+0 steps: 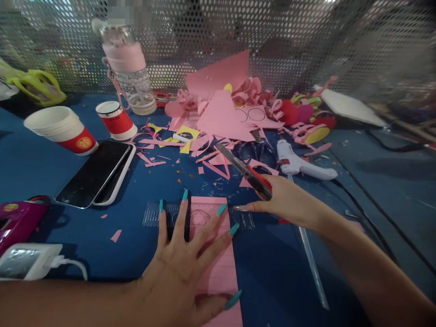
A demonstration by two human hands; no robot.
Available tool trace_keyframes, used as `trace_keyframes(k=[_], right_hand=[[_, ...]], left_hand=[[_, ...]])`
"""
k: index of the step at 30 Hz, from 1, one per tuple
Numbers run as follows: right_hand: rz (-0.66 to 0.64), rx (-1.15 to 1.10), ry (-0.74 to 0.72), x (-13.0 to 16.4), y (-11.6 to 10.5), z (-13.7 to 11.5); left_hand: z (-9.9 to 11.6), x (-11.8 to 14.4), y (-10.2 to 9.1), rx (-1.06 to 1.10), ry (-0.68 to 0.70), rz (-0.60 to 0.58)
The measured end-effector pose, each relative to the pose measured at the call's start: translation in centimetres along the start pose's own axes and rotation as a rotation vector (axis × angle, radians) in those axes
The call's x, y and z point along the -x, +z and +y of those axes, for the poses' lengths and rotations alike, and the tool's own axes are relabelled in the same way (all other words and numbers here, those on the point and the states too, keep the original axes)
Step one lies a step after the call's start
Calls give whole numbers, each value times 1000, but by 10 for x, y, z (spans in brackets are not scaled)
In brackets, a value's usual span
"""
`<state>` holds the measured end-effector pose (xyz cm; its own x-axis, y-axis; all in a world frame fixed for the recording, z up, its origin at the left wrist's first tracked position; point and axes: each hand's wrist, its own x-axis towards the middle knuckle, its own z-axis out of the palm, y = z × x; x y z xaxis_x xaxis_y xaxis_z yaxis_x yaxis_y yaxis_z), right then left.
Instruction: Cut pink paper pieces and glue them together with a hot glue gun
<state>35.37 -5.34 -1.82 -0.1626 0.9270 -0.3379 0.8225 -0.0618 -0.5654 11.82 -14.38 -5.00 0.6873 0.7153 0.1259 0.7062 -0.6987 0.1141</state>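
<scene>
My left hand [180, 268] lies flat with fingers spread on a pink paper strip [218, 272] and a clear plastic ruler [153, 215] laid across the strip's far end. My right hand [286, 202] is shut on a red utility knife [248, 175], whose blade points up and left, away from the strip. The knife is lifted just right of the ruler's end, not touching the paper.
Pink and yellow paper scraps [221, 113] pile up at the back. A white glue gun [299, 165], scissors [259, 152], two stacked phones [97, 175], paper cups [63, 129], a water bottle [131, 68], and a charger [27, 261] lie around on the blue table [44, 172].
</scene>
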Motion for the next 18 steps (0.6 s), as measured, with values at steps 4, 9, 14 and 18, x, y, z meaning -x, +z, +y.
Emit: trace_keyframes(k=[4, 9, 14, 18], right_hand=[[0, 10, 3, 1, -1, -1], [9, 16, 18, 1, -2, -2], [6, 30, 9, 0, -2, 0], [-2, 38, 9, 1, -2, -1]], left_hand=[[0, 0, 0, -3, 7, 5], [0, 0, 0, 11, -3, 0], [1, 1, 0, 15, -5, 2], [1, 1, 0, 14, -12, -12]])
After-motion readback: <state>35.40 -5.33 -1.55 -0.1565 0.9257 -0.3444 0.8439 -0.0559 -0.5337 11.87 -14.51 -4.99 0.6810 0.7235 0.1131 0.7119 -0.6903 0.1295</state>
